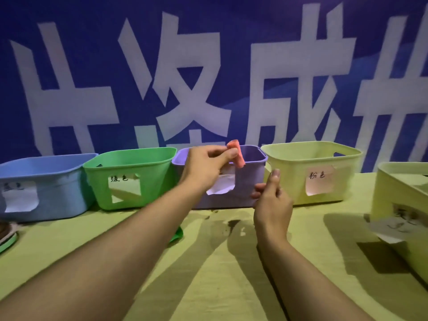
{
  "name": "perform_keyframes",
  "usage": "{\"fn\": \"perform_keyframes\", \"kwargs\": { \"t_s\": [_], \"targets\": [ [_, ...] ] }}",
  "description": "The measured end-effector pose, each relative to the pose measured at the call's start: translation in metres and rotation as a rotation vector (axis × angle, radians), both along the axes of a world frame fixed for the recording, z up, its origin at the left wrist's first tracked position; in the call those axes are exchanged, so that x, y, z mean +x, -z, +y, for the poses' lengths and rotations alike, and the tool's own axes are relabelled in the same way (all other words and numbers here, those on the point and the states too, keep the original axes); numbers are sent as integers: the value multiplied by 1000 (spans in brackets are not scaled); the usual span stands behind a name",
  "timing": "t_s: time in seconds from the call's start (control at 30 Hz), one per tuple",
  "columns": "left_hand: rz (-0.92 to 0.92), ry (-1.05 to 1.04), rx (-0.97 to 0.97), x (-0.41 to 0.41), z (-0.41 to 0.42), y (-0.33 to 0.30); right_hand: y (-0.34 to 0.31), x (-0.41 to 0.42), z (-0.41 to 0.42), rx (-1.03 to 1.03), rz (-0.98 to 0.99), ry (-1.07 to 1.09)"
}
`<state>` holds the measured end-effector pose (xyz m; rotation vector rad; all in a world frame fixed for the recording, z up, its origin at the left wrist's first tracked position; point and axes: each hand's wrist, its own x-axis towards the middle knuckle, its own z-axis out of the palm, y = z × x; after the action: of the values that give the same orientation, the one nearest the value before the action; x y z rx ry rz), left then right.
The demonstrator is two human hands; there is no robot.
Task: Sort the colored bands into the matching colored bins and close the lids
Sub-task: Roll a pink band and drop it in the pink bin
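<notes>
My left hand (206, 165) pinches a pink band (237, 154) between thumb and fingers, holding it just above the rim of the purple bin (250, 181). My right hand (272, 198) hovers in front of the purple bin's right corner, fingers loosely extended, holding nothing. Along the back of the table stand a blue bin (53, 188), a green bin (129, 163), the purple bin and a pale yellow bin (324, 158) with a paper label. All bins are open-topped. A green band (177, 235) lies on the table, partly hidden under my left forearm.
Another pale yellow bin (398, 195) stands tilted at the right edge with a loose paper label. A stack of lids (7, 235) peeks in at the left edge. The table has a yellow-green cloth (220, 274). A blue banner with white characters hangs behind.
</notes>
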<state>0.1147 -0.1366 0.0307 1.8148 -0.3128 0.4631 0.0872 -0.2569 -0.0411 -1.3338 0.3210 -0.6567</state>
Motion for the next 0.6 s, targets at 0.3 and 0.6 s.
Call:
{"fn": "perform_keyframes", "kwargs": {
  "t_s": [0.3, 0.6],
  "targets": [
    [28, 77, 525, 76, -88, -53, 15, 13, -18, 20, -44, 161],
    [73, 115, 653, 114, -138, -36, 22, 25, -19, -70, -106, 149]
  ]
}}
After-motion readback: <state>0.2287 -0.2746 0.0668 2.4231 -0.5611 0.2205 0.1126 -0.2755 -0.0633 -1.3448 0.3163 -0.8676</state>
